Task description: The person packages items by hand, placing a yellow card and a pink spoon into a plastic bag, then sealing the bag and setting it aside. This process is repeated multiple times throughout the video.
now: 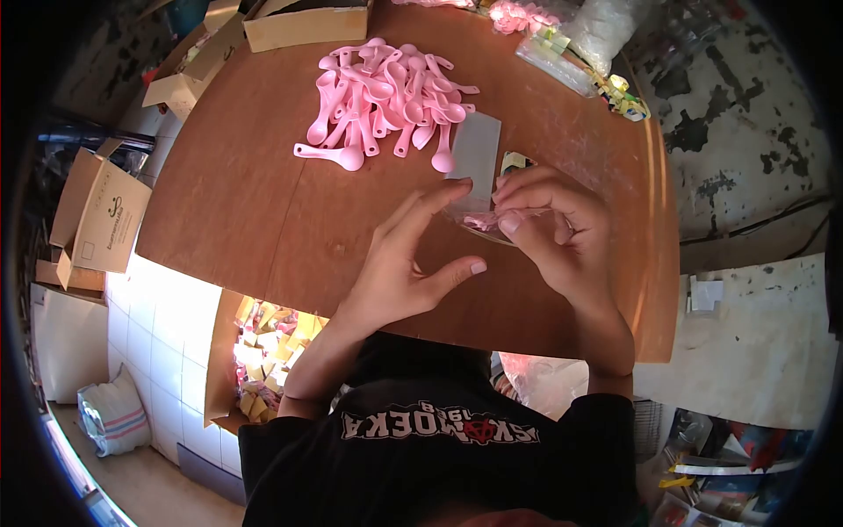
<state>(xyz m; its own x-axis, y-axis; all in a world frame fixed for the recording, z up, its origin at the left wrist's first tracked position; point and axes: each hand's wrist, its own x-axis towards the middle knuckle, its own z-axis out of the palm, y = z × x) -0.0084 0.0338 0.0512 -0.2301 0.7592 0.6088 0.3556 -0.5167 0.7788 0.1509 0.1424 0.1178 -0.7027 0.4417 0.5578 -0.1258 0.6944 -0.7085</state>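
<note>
My right hand (pixel 562 228) pinches a small clear plastic bag (pixel 505 230) between thumb and fingers; something pink shows inside it. To its left, my left hand (pixel 399 250) is open, thumb and index finger spread wide, fingertips close to the bag. Just beyond both hands lies a flat stack of clear plastic bags (pixel 477 145) on the brown table (pixel 237 193). A small printed card (pixel 516 162) peeks out behind my right fingers. Farther back is a heap of pink plastic spoons (pixel 386 92), with one spoon (pixel 329 156) at its near left edge.
Pink pieces (pixel 522 16), a bulging clear bag (pixel 606 35) and small yellow packets (pixel 623 98) lie along the far right. An open cardboard box (pixel 307 26) stands at the back. Below the table's left edge sits a box of packed items (pixel 224 360).
</note>
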